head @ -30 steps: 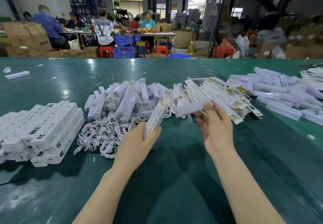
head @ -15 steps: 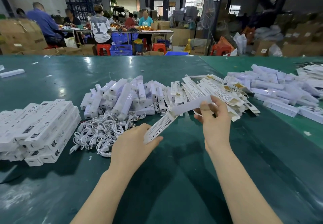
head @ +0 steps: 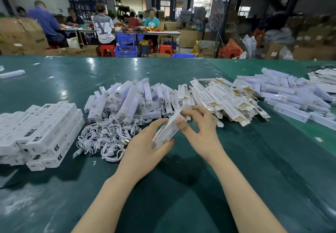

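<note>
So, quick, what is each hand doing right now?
Left hand: holds the carton by its lower end.
Right hand: pinches the carton's upper end.

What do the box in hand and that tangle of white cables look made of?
The box looks like thin matte white card: printed text, folded flaps at its end. The cables seem soft and plastic-sheathed, slightly glossy, coiling loosely; plug tips glint like metal, probably.

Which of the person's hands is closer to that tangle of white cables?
Left. The left hand lies right beside the cables; the right hand is farther right, across the carton both hold.
</note>
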Action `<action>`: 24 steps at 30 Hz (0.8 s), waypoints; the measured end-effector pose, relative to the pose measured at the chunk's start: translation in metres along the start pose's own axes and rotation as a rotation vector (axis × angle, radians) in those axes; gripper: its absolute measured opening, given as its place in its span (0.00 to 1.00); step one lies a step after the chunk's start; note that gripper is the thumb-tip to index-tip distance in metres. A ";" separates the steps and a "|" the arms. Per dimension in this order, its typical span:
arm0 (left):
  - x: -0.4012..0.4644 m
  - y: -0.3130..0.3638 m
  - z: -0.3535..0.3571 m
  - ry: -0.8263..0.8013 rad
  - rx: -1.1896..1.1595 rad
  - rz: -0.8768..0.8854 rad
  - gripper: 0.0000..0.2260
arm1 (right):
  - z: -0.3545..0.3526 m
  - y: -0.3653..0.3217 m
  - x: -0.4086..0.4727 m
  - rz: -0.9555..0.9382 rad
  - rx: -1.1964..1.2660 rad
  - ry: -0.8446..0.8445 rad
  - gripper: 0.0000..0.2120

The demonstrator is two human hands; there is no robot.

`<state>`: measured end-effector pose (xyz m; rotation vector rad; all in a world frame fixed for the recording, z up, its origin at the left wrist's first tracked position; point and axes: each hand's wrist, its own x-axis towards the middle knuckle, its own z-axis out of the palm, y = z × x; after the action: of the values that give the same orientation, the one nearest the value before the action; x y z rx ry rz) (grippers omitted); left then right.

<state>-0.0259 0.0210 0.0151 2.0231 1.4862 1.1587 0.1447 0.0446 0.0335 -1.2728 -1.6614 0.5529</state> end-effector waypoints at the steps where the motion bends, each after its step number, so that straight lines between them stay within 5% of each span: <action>1: 0.000 0.001 0.001 -0.014 -0.070 -0.001 0.23 | -0.001 -0.002 0.000 -0.005 0.034 0.015 0.07; 4: 0.001 0.006 0.002 -0.093 -0.300 -0.069 0.26 | -0.002 -0.007 -0.001 0.007 0.163 0.040 0.13; 9: 0.003 0.012 0.005 -0.096 -0.721 -0.236 0.23 | 0.008 0.000 0.005 0.116 0.523 0.187 0.07; 12: 0.011 0.007 0.000 0.076 -0.886 -0.343 0.20 | 0.023 0.011 0.009 0.158 0.168 0.118 0.06; 17: 0.018 -0.010 -0.013 0.358 -1.045 -0.378 0.08 | 0.077 -0.002 0.019 -0.067 -0.421 -0.390 0.15; 21: 0.018 -0.019 -0.018 0.409 -1.138 -0.403 0.04 | 0.108 -0.016 0.024 -0.128 -0.533 -0.477 0.17; 24: 0.018 -0.021 -0.017 0.379 -1.101 -0.362 0.13 | 0.112 -0.013 0.024 -0.068 -0.444 -0.458 0.13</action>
<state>-0.0503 0.0422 0.0171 0.7966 0.9071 1.7078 0.0404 0.0818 0.0022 -1.4695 -2.2948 0.4706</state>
